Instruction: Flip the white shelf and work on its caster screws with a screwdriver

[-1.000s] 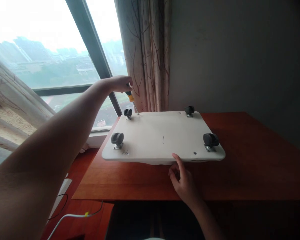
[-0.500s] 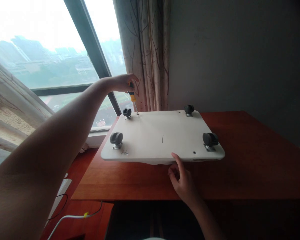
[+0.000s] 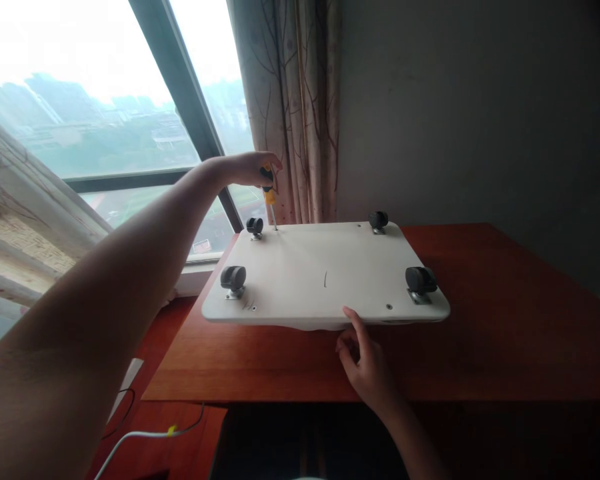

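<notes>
A white rounded board (image 3: 300, 273) lies flat with black twin-wheel casters pointing up near its corners, among them the near-left caster (image 3: 233, 279) and the near-right caster (image 3: 421, 281). At its far-left edge, my left hand (image 3: 254, 168) is closed around a yellow-and-black screwdriver (image 3: 269, 196). The shaft slants down to a hole or screw beside the far-left caster (image 3: 255, 227). My right hand (image 3: 366, 363) touches the board's near edge with the extended index fingertip. Its other fingers are loosely curled and apart, just in front of that edge.
The board rests on a reddish-brown wooden table (image 3: 505, 320). Behind the screwdriver hangs a patterned curtain (image 3: 300, 113), beside a window (image 3: 130, 133). A white cable (image 3: 140, 435) with a yellow tag runs at the lower left.
My left hand has shifted slightly right and turned the screwdriver, which now stands more upright. Its tip stays at the same spot. My right hand has not moved.
</notes>
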Available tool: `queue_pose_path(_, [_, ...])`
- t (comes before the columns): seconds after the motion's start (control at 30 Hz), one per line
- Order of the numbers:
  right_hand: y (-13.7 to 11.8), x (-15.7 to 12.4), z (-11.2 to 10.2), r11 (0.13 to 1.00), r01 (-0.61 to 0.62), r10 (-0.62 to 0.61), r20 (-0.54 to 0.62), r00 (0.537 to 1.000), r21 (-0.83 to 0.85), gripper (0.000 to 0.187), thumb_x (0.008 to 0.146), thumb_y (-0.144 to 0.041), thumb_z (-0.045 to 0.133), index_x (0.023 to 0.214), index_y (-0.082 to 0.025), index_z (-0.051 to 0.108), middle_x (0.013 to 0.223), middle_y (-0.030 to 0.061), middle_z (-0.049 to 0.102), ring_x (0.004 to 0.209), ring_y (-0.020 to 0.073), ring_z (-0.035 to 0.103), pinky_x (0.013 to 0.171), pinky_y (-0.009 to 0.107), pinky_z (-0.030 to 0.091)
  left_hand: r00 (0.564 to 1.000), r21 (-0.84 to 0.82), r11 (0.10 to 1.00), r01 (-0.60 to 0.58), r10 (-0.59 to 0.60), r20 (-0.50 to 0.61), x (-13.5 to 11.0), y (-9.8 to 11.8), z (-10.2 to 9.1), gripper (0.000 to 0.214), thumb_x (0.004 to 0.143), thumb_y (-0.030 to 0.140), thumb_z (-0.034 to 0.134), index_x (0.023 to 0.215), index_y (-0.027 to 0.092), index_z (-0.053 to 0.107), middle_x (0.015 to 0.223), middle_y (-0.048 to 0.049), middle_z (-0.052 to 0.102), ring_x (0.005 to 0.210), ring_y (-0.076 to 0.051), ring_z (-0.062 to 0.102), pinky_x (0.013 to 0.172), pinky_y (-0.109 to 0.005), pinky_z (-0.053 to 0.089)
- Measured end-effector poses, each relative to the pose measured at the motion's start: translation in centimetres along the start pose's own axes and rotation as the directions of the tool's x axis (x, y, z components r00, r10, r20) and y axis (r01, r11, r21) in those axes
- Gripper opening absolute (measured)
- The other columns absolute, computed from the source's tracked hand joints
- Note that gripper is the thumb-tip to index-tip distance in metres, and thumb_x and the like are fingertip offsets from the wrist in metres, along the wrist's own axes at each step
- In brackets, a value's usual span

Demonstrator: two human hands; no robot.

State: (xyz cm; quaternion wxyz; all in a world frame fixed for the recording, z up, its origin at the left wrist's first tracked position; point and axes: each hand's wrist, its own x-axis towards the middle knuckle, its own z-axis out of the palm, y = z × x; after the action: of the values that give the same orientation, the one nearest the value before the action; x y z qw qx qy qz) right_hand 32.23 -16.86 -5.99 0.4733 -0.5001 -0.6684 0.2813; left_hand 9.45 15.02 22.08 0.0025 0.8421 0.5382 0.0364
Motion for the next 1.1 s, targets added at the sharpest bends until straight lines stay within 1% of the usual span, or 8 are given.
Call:
queue_pose_path(0.23, [-0.4,0.1,-0.1,1.000,-0.006,0.006,0.013,1.000,-0.004,0.060,0.100,-0.020,0.045,0.157,-0.023,0.027,0.082,0.0007,0.062,0.073,0.0161,0.064,0.075,0.030,0.055,0.972,0.330,0.915,0.233,-0.205,-0.118,0.8,-0.3,0.3,0.063,0.086,0.068,0.048,0.121,0.020,0.071,0.106,-0.0156,0.070,0.110,-0.038,0.062,0.088,-0.038,0.046])
queue_pose_path(0.33, [-0.3,0.1,-0.1,1.000,-0.011,0.011,0.010,1.000,-0.002,0.060,0.099,-0.019,0.045,0.156,-0.023,0.027,0.082,0.0007,0.062,0.074,0.0157,0.064,0.077,0.029,0.055,0.988,0.338,0.929,0.151,-0.137,-0.065,1.0,-0.8,0.0,0.056,0.086,0.061,0.052,0.121,0.021,0.071,0.104,-0.0138,0.070,0.108,-0.036,0.063,0.087,-0.036,0.046])
queue_pose_path(0.47, [0.2,0.0,0.1,1.000,0.000,0.000,0.000,1.000,-0.003,0.060,0.099,-0.019,0.046,0.156,-0.023,0.028,0.080,-0.0004,0.061,0.072,0.0147,0.064,0.076,0.027,0.055,0.999,0.147,0.988,0.037,-0.041,0.022,0.8,-1.2,-0.2,0.054,0.079,0.048,0.064,0.130,0.030,0.065,0.106,-0.0056,0.071,0.098,-0.027,0.068,0.080,-0.030,0.050])
queue_pose_path(0.53, [0.4,0.0,0.1,1.000,0.012,-0.012,-0.004,1.000,-0.004,0.060,0.098,-0.019,0.047,0.156,-0.023,0.028,0.079,-0.0009,0.061,0.070,0.0142,0.063,0.074,0.026,0.055,0.995,0.150,0.984,0.097,-0.096,-0.014,0.6,-1.3,0.0,0.058,0.079,0.051,0.064,0.131,0.028,0.063,0.102,-0.0066,0.072,0.096,-0.028,0.068,0.077,-0.031,0.051])
queue_pose_path(0.7, [0.0,0.0,0.0,1.000,-0.020,0.019,0.016,1.000,0.003,0.061,0.099,-0.019,0.045,0.156,-0.025,0.026,0.082,-0.0009,0.061,0.074,0.0141,0.063,0.076,0.026,0.054,0.955,0.380,0.877,0.295,-0.272,-0.115,0.2,-1.5,0.4,0.064,0.086,0.068,0.047,0.115,0.017,0.072,0.079,-0.0146,0.069,0.093,-0.036,0.068,0.074,-0.036,0.049])
queue_pose_path(0.87, [0.2,0.0,0.1,1.000,-0.003,0.003,0.007,1.000,-0.003,0.061,0.099,-0.019,0.046,0.157,-0.025,0.026,0.081,-0.0006,0.060,0.073,0.0145,0.063,0.076,0.027,0.054,0.979,0.331,0.925,0.189,-0.204,0.013,0.1,-2.2,-0.1,0.050,0.086,0.056,0.053,0.112,0.018,0.072,0.079,-0.0095,0.071,0.085,-0.029,0.068,0.073,-0.032,0.047])
queue_pose_path(1.0, [0.6,0.0,0.3,1.000,0.018,-0.018,0.003,1.000,-0.001,0.061,0.099,-0.019,0.046,0.157,-0.024,0.026,0.080,-0.0006,0.060,0.071,0.0149,0.062,0.074,0.027,0.054,1.000,0.086,0.996,0.015,-0.012,-0.027,-0.5,-2.2,-0.1,0.060,0.077,0.048,0.067,0.133,0.025,0.060,0.110,-0.0074,0.071,0.095,-0.025,0.068,0.076,-0.028,0.049])
queue_pose_path(1.1, [0.5,0.0,0.2,1.000,0.002,-0.002,0.011,1.000,0.003,0.062,0.099,-0.019,0.046,0.157,-0.024,0.025,0.081,-0.0001,0.060,0.072,0.0152,0.063,0.075,0.028,0.055,0.998,-0.011,1.000,0.008,-0.009,-0.054,-0.6,-1.6,0.3,0.061,0.079,0.053,0.066,0.134,0.026,0.059,0.110,-0.0075,0.071,0.093,-0.024,0.069,0.076,-0.030,0.051])
